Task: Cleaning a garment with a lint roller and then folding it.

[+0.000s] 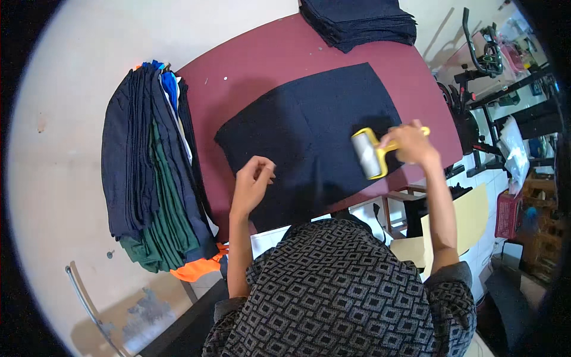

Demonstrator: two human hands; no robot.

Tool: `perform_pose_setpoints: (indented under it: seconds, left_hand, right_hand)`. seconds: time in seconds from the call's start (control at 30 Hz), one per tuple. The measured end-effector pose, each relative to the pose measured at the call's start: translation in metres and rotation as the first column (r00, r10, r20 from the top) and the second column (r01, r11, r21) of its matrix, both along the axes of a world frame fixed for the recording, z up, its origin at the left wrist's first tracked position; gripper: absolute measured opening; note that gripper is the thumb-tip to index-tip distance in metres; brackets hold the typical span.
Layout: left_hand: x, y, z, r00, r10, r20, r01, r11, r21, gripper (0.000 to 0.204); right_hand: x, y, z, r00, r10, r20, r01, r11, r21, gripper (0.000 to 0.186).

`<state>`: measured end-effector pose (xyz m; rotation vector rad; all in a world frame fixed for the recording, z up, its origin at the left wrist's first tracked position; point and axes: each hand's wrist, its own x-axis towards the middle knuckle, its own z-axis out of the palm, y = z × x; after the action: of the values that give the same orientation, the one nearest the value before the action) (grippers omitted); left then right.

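Observation:
A dark navy cloth panel [297,125] lies spread over the maroon table [262,53]. My right hand [410,143] is closed round the yellow handle of a lint roller [366,154], whose white cylinder rests at or just over the panel's right part; I cannot tell whether it touches. The hand is a little blurred. Over the panel's left part, my left hand [253,183] is loosely curled, thumb and fingers apart, with nothing visible in it.
A stack of folded dark cloth [360,24] sits at the table's far edge. Dark and green garments [151,166] hang at the left by the wall. To the right are a cream chair [470,223], an exercise bike [482,65] and a red basket [508,214].

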<state>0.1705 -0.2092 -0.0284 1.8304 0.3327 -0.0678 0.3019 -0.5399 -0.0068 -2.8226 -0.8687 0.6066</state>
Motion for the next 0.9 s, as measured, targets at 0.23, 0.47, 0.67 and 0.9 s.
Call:
perform_pose_setpoints:
  seconds: [0.23,0.47,0.67,0.9]
  left_hand:
    - [-0.016,-0.018,-0.037,0.892,-0.453,-0.002,0.453,0.891,0.033,0.021]
    - [-0.026,0.024,-0.048,0.935,-0.353,-0.039,0.353,0.936,-0.006,0.022]
    - [-0.042,0.07,-0.045,0.982,-0.186,-0.041,0.191,0.948,0.254,0.024]
    - [-0.084,0.101,-0.064,0.843,-0.163,-0.512,0.256,0.959,0.117,0.047]
  right_hand:
    - [-0.017,-0.002,0.012,0.977,0.07,0.203,0.006,0.937,-0.35,0.03]
    - [-0.074,0.065,0.01,0.99,0.137,-0.043,-0.141,0.984,-0.105,0.031]
    - [-0.061,-0.039,-0.003,0.922,-0.242,0.304,0.35,0.855,-0.382,0.026]
    - [-0.079,-0.006,-0.014,0.982,-0.173,0.08,0.177,0.983,-0.042,0.035]
